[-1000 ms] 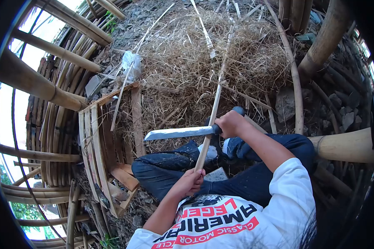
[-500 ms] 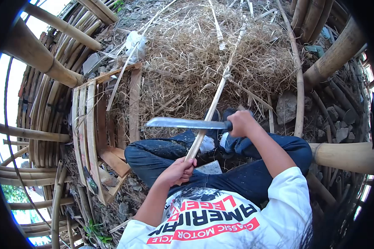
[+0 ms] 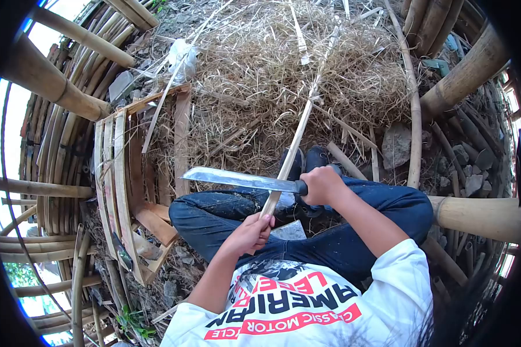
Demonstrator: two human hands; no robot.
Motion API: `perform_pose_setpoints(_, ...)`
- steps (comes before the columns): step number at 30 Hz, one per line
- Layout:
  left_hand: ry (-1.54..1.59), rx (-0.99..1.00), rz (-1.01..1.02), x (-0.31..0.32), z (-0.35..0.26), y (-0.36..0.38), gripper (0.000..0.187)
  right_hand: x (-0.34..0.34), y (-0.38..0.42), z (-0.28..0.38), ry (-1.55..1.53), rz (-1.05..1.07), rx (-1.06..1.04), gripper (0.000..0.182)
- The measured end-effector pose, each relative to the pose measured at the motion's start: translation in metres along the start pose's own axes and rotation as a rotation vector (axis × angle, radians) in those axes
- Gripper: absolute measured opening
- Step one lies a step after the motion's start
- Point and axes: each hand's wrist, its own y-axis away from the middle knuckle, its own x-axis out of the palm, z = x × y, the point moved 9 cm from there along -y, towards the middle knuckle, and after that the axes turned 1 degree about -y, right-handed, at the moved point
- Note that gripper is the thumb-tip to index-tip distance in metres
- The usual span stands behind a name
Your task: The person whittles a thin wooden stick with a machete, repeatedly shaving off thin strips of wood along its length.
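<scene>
My left hand (image 3: 250, 234) is closed around the near end of a long, pale bamboo strip (image 3: 296, 140), which runs away from me over the shavings. In my right hand (image 3: 322, 185) is the dark handle of a machete (image 3: 231, 177). Its long blade points left and lies across the strip, a short way beyond my left fingers. My crossed legs in blue jeans (image 3: 214, 211) are under both hands. Between them, a grey flat block (image 3: 289, 231) shows just past my left hand.
A heap of curly bamboo shavings (image 3: 249, 75) spreads ahead. To the left stands a slatted wooden crate (image 3: 120, 173), with a white plastic bag (image 3: 183, 60) behind it. Thick bamboo poles (image 3: 477, 217) and stones (image 3: 397, 147) are on the right.
The machete and my right hand have come nearer to me and to the left, down along the strip. My left hand keeps its hold on the near end.
</scene>
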Motion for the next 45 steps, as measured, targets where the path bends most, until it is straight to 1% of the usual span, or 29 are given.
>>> perform_pose_setpoints(2,-0.001,-0.011,-0.021,-0.005,0.003,0.004,0.026,0.005,0.001,-0.005,-0.007,0.018,0.000,0.025)
perform_pose_setpoints(4,0.001,-0.013,-0.044,-0.012,0.005,0.008,0.025,0.000,-0.002,-0.028,0.056,0.016,0.076,0.026)
perform_pose_setpoints(5,-0.002,-0.013,-0.046,-0.013,0.004,0.011,0.025,-0.001,-0.003,-0.036,0.054,0.013,0.076,0.026)
perform_pose_setpoints(7,-0.017,-0.022,-0.049,-0.012,0.004,0.018,0.025,-0.013,-0.003,-0.067,0.071,-0.075,0.208,0.027)
perform_pose_setpoints(8,-0.021,-0.021,-0.048,-0.011,0.003,0.020,0.025,-0.015,-0.004,-0.078,0.070,-0.080,0.210,0.027)
perform_pose_setpoints(10,-0.016,-0.044,-0.034,-0.010,0.004,0.027,0.024,-0.025,-0.003,-0.109,0.069,-0.131,0.364,0.027)
perform_pose_setpoints(13,0.017,-0.066,-0.040,-0.009,0.006,0.040,0.024,-0.041,0.002,-0.136,0.045,-0.181,0.500,0.027)
perform_pose_setpoints(14,0.012,-0.065,-0.045,-0.011,0.007,0.040,0.024,-0.038,0.001,-0.140,0.009,-0.167,0.474,0.026)
perform_pose_setpoints(17,0.023,-0.046,-0.013,-0.012,0.013,0.034,0.024,-0.041,0.000,-0.120,-0.040,-0.150,0.447,0.027)
perform_pose_setpoints(19,0.006,-0.042,-0.021,-0.014,0.014,0.029,0.024,-0.031,-0.003,-0.101,-0.064,-0.160,0.368,0.029)
perform_pose_setpoints(20,0.001,-0.047,-0.014,-0.011,0.014,0.026,0.024,-0.026,-0.004,-0.088,-0.068,-0.166,0.314,0.029)
perform_pose_setpoints(21,-0.004,-0.041,-0.021,-0.009,0.012,0.022,0.024,-0.020,-0.005,-0.067,-0.089,-0.129,0.229,0.027)
perform_pose_setpoints(22,-0.007,-0.033,-0.030,-0.007,0.011,0.018,0.025,-0.016,-0.005,-0.041,-0.038,-0.062,0.163,0.027)
perform_pose_setpoints(23,-0.008,-0.034,-0.028,-0.006,0.010,0.016,0.025,-0.009,-0.006,-0.019,-0.097,0.036,0.128,0.027)
perform_pose_setpoints(25,-0.019,-0.021,-0.037,-0.008,0.007,0.011,0.025,0.002,-0.001,0.022,-0.121,0.033,-0.033,0.026)
perform_pose_setpoints(27,-0.016,-0.043,-0.027,-0.012,0.012,0.013,0.025,0.015,0.005,0.046,-0.107,0.080,-0.079,0.026)
perform_pose_setpoints(31,-0.001,-0.054,-0.028,-0.011,0.017,0.020,0.024,0.020,0.015,0.050,-0.174,0.079,-0.063,0.026)
perform_pose_setpoints(34,-0.009,-0.043,-0.074,-0.015,0.017,0.020,0.024,0.018,0.012,0.031,-0.088,0.074,-0.037,0.026)
perform_pose_setpoints(37,-0.033,-0.006,-0.113,-0.021,0.019,0.012,0.024,0.017,0.011,0.014,-0.093,0.055,0.021,0.027)
perform_pose_setpoints(38,-0.036,-0.008,-0.110,-0.020,0.018,0.014,0.024,0.021,0.009,0.006,-0.079,0.043,0.080,0.027)
perform_pose_setpoints(41,-0.040,0.001,-0.080,-0.017,0.010,0.022,0.024,0.014,0.009,-0.012,-0.066,0.002,0.137,0.026)
perform_pose_setpoints(43,-0.021,-0.015,-0.101,-0.026,0.015,0.022,0.024,0.017,0.006,-0.013,-0.046,0.018,0.130,0.025)
perform_pose_setpoints(45,-0.031,-0.012,-0.108,-0.026,0.012,0.025,0.024,0.020,0.002,-0.015,-0.003,-0.016,0.113,0.027)
